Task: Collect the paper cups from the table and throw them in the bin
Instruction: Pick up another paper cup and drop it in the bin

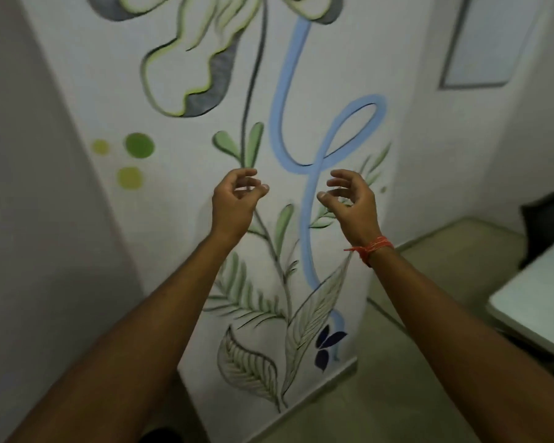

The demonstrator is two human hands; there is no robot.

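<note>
The left hand [235,199] and right hand [349,199] are up, fingers curled, holding nothing. Behind them is a painted wall [186,219]. A white table [538,302] sits right.

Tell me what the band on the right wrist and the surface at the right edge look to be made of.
Wrist band: looks like wound red-orange thread, matte, with a loose end sticking out at the knot. White surface: smooth, flat and pale with a straight edge, probably laminate or painted board; the blur leaves it open.
</note>
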